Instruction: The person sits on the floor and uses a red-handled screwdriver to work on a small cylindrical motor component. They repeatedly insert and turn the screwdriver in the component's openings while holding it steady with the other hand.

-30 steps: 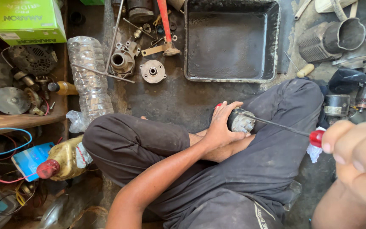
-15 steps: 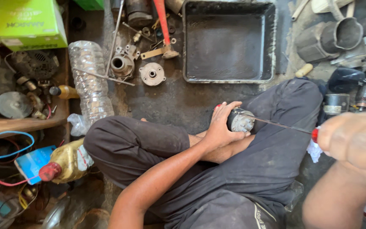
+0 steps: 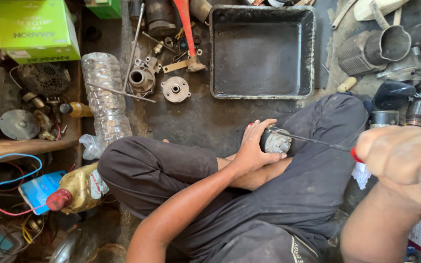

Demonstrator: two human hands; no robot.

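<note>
While sitting cross-legged on the oily floor [image 3: 196, 122], the person is bracing a small cylindrical motor part [image 3: 275, 141] against the upper leg, so that the lap is serving as a rest for it. The left hand [image 3: 253, 148] is wrapping around the near side of that part, its grip pressed closed about the body with the thumb over the top, apparently to keep the piece from turning or sliding. The part's toothed end is facing away from the palm, toward the tool, which is why that end is being left bare.

From that end a thin dark shaft is running out to the red-handled screwdriver [image 3: 317, 142], whose tip is meeting the part's face. The right hand [image 3: 405, 160] is closing over the handle; it is very near the camera and blurred, so only a sliver of red is showing at the edge of the fist, and its grip looks curled shut on the handle. Holding the handle far out from the part is probably giving a straight line of push along the shaft.

Beyond the left grip, a dark metal tray [image 3: 261, 92] is lying flat. Farther off to that hand's outer side, a round flanged fitting [image 3: 175, 89] and a clear crushed plastic bottle [image 3: 104, 97] are resting among loose hardware, and a yellowish oil bottle with a red cap [image 3: 76, 190] is lying on its side beside the knee.
</note>
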